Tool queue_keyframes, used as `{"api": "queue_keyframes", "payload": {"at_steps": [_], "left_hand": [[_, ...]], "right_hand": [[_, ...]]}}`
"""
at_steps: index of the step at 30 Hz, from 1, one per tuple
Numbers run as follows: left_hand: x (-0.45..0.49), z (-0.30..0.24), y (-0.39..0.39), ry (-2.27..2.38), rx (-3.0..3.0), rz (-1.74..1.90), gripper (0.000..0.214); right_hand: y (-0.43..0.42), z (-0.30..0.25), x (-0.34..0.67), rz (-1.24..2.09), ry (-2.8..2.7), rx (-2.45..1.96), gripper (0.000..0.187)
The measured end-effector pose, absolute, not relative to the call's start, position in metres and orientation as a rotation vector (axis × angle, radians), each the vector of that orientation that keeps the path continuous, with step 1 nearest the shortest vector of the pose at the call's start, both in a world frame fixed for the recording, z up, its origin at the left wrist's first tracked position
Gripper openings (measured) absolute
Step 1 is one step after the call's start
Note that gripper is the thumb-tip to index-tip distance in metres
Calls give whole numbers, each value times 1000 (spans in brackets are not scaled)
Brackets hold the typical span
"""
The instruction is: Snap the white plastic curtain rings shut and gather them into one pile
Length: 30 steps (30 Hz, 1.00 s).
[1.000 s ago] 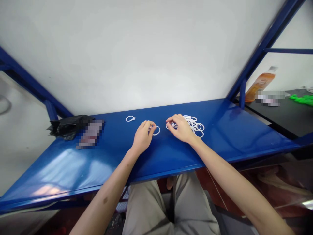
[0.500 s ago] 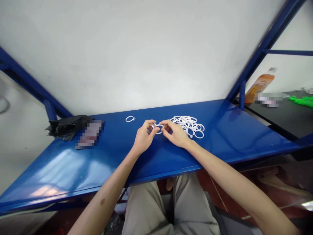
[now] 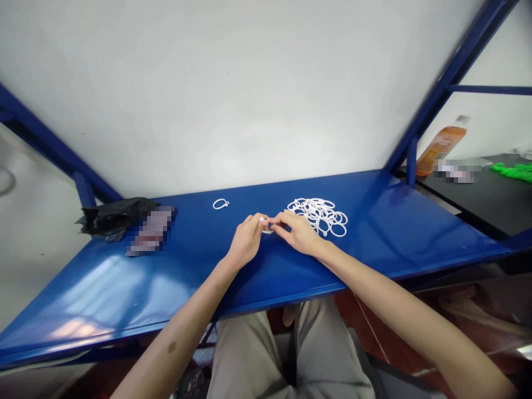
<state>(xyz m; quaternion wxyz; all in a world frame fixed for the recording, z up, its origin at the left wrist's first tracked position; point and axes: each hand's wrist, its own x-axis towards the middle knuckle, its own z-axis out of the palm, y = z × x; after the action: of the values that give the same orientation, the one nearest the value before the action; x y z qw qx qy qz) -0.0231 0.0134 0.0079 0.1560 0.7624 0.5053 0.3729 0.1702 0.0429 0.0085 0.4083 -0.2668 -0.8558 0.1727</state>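
Observation:
My left hand and my right hand meet at the middle of the blue shelf, fingertips pinched together on one small white ring, which they mostly hide. Just right of my right hand lies a heap of several white rings. A single white ring lies alone farther back, to the left of my hands.
A crumpled black bag and a blurred flat item sit at the shelf's left end. Blue frame posts rise at the right. Beyond them an orange bottle and green pieces rest on a dark surface. A white wall stands behind.
My right hand left the heap and came left to join my left hand. Both now pinch the ring that my left hand held a second ago, closer together than before.

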Motion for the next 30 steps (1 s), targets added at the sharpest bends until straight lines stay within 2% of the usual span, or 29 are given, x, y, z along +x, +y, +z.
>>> {"api": "queue_keyframes", "payload": {"at_steps": [10,15,22,25,30], "left_hand": [[-13,7,9,1506,2172,965,39],[-11,12,15,1551,2205,984,39],[-54,8,43,2179,2179,975,48],[-76,-2,53,2428,2032,778,58],[-73,-7,52,2382,2092,594,42]], "right_hand": [[45,5,169,286,-2298,-651,17],[44,9,166,171,-2227,-788,10],[73,15,200,-57,-1898,-1131,14],[84,14,213,-91,-1857,-1253,14],[85,11,212,-64,-1930,-1278,18]]}}
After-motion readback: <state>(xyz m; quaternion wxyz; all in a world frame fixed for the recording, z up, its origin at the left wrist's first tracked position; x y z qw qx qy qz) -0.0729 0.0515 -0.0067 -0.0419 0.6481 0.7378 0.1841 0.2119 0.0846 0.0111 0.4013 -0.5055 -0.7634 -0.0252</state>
